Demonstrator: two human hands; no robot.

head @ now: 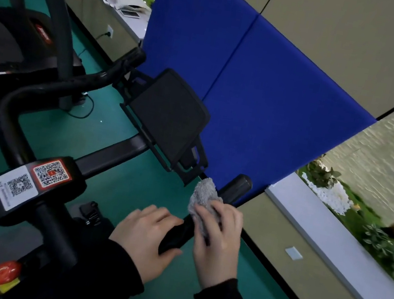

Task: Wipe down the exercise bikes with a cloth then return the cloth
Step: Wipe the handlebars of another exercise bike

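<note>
The right hand (pixel 221 235) pinches a bunched grey cloth (pixel 202 194) and presses it against the near handlebar (pixel 238 185) of the exercise bike (pixel 35 181). The left hand (pixel 147 230) is curled round the same bar just below, steadying it. From where I stand, the trouble is that the left hand covers a stretch of grip the cloth may never reach. Wadded like that, little of the cloth meets the bar. A loose pinch could drop it on the green floor (pixel 156 195). The black screen (pixel 167 115) hangs close above, easy to knock on an upward stroke, and the blue panel (pixel 263 108) stands right behind.
</note>
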